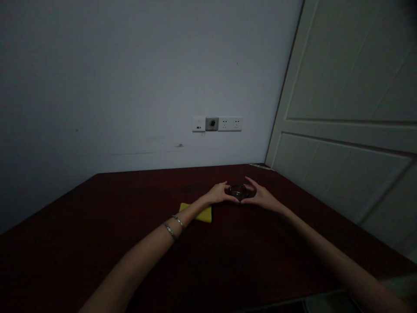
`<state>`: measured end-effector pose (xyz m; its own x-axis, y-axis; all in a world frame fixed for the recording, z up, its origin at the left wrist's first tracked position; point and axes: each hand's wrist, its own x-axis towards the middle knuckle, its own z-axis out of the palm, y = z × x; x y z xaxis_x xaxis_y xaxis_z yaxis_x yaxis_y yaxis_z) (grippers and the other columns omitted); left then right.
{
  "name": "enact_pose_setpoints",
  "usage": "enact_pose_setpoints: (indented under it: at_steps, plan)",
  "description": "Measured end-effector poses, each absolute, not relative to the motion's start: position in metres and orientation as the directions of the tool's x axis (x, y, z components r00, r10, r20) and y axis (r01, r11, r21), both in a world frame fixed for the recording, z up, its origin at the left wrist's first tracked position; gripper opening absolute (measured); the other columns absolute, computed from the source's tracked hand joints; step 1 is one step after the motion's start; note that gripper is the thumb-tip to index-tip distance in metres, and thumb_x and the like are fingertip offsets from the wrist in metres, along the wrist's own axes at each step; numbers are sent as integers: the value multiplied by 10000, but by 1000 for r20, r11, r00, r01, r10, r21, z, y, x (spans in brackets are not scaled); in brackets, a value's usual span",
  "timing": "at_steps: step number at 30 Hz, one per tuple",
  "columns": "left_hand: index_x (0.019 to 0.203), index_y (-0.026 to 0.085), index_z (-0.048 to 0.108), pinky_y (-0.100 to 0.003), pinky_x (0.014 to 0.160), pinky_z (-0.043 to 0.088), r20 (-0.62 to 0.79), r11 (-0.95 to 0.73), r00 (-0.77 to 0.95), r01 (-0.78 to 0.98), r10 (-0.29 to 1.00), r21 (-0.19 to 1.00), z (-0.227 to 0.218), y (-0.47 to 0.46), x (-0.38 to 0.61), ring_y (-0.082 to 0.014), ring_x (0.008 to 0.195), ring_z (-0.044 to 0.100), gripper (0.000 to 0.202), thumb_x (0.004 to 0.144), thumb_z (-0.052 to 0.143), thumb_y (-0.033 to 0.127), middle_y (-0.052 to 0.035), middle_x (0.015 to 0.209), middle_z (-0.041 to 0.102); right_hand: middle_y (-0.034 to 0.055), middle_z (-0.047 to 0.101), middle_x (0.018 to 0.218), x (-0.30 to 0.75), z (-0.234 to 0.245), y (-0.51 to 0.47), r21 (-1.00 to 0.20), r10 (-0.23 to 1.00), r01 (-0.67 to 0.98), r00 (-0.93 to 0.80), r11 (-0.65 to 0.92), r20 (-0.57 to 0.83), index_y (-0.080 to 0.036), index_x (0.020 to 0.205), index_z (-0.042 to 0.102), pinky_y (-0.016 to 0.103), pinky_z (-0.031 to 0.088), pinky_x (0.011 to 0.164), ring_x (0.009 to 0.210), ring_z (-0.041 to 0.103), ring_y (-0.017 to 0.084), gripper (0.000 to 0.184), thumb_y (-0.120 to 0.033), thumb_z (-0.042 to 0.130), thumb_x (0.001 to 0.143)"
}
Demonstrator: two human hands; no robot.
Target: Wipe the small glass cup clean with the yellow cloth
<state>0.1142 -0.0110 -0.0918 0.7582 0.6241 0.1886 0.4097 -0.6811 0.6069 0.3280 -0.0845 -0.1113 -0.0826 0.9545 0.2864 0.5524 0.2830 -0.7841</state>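
A small round see-through glass bowl, perhaps an ashtray, is on the dark red table. My left hand curves round its left side, with the thumb along the near rim. On the right side, my right hand does the same, its index finger stretched out past the bowl. Both hands hold the bowl between them, and the thumb tips come close together at its front. Under my left forearm lies a flat yellow rectangular thing with a dark edge, partly hidden; its kind is unclear.
Behind the table stands a pale wall with a row of sockets and a grey switch plate. A white panelled door borders the right side. A thin strip lies at the far right corner. Something dark and flat shows at the bottom edge.
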Motion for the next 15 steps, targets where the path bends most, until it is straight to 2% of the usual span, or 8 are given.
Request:
enact_pose_setpoints:
  at_steps: [4, 10, 15]
  plan:
    - [1197, 236, 603, -399, 1089, 267, 207, -703, 749, 434, 629, 563, -68, -7, 81, -288, 1351, 298, 612, 643, 714, 472, -90, 1353, 494, 172, 587, 1240, 297, -95, -72, -774, 931, 525, -110, 353, 349, -168, 1440, 165, 457, 329, 1063, 1282, 426, 251, 1069, -328, 783, 582]
    - [1176, 234, 620, -362, 1081, 285, 222, -709, 725, 479, 652, 517, -45, 6, 2, -263, 1345, 316, 557, 660, 707, 427, -63, 1293, 557, 176, 590, 1236, 220, -78, -44, -776, 900, 459, -169, 433, 402, -157, 1441, 176, 418, 373, 1030, 1278, 432, 257, 1085, -360, 794, 572]
    - [1140, 259, 637, -369, 1098, 241, 156, -642, 673, 571, 723, 512, -32, 9, -78, -239, 1359, 292, 483, 679, 690, 390, -33, 1270, 578, 176, 579, 1252, 143, -76, -20, -789, 883, 397, -229, 469, 409, -164, 1442, 181, 418, 407, 994, 1181, 538, 260, 1107, -379, 804, 552]
